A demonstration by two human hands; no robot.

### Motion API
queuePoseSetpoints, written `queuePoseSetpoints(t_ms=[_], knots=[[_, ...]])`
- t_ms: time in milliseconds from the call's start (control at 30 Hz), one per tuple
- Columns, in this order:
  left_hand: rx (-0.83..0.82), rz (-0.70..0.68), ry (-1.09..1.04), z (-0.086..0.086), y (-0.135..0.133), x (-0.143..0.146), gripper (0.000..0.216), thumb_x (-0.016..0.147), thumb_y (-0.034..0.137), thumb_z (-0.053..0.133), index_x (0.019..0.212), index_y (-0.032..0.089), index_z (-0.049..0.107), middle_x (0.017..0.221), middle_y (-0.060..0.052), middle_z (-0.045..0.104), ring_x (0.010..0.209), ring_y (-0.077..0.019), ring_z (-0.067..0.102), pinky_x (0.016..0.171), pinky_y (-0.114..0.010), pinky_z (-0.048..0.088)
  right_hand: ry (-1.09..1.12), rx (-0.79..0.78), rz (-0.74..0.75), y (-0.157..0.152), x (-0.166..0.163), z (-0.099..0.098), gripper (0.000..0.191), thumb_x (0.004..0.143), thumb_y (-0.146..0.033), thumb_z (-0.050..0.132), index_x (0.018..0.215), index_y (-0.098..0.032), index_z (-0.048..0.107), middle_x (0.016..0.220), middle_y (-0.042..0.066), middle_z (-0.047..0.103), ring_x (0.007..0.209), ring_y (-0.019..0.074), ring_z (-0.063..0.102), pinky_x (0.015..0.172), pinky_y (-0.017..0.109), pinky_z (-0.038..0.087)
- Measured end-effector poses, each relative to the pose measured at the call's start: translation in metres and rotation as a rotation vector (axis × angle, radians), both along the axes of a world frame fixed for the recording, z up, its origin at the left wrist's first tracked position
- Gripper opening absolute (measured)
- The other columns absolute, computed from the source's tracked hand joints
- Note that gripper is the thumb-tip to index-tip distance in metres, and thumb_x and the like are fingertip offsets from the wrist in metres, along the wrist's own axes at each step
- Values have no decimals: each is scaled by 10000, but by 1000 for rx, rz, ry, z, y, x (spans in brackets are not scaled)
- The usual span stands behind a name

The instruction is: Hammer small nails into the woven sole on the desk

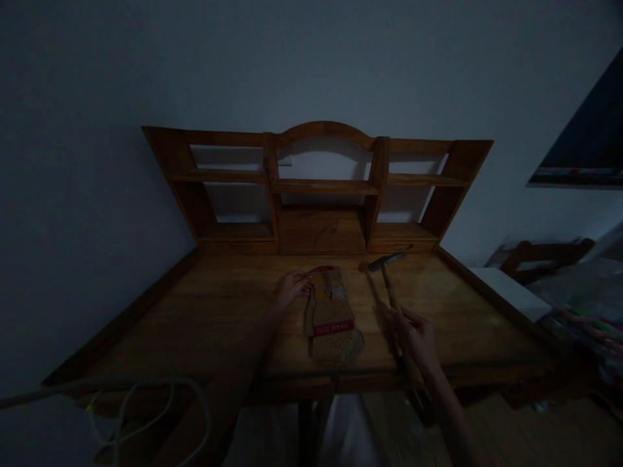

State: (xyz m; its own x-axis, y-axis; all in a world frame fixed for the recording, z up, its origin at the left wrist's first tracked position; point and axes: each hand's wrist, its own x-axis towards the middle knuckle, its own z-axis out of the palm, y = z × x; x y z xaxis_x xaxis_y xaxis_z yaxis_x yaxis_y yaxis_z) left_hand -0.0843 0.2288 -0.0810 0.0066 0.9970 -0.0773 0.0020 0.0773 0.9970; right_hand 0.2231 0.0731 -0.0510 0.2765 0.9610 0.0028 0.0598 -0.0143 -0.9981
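Note:
A flat tan piece with a woven pattern and red bands [331, 315] lies on the wooden desk [219, 305]. My left hand [291, 287] rests at its top left corner, fingers curled on the edge. My right hand [413, 335] is wrapped round the wooden handle of a hammer [387, 277], whose metal head points up and away, just right of the tan piece. The room is dim and small details are hard to make out.
A wooden hutch with open shelves [321, 188] stands at the back of the desk against a pale wall. A white cable [146, 402] loops at the lower left. A chair and cluttered items [549, 259] sit to the right.

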Motion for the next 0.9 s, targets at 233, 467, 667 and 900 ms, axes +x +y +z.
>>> queuePoseSetpoints(t_ms=[233, 467, 667, 900], knots=[[-41, -107, -59, 19, -12, 3, 284, 798, 302, 708, 1026, 151, 628, 811, -52, 714, 640, -124, 671, 624, -234, 575, -37, 50, 2, 0, 3, -6, 481, 793, -540, 629, 923, -82, 698, 509, 0, 538, 382, 122, 463, 346, 221, 352], [-5, -169, -186, 32, -25, 8, 390, 760, 237, 745, 1113, 133, 617, 975, -100, 719, 747, -153, 702, 725, -275, 592, -37, 50, -46, 9, 5, -15, 456, 778, -544, 651, 899, -107, 704, 519, -11, 545, 419, 121, 480, 369, 205, 349], [-32, -190, -165, 30, -22, 8, 338, 803, 256, 683, 1104, 124, 603, 829, -71, 719, 672, -162, 704, 679, -281, 593, -76, 38, -47, 7, 4, -12, 464, 779, -559, 639, 876, -109, 702, 510, -5, 544, 409, 122, 481, 362, 206, 348], [82, 112, 8, 10, -8, 5, 182, 849, 230, 540, 995, 131, 584, 638, 25, 609, 440, -105, 596, 405, -190, 445, -49, 13, -33, 2, 0, -2, 502, 787, -576, 619, 957, -111, 703, 495, -20, 532, 373, 120, 464, 346, 211, 342]])
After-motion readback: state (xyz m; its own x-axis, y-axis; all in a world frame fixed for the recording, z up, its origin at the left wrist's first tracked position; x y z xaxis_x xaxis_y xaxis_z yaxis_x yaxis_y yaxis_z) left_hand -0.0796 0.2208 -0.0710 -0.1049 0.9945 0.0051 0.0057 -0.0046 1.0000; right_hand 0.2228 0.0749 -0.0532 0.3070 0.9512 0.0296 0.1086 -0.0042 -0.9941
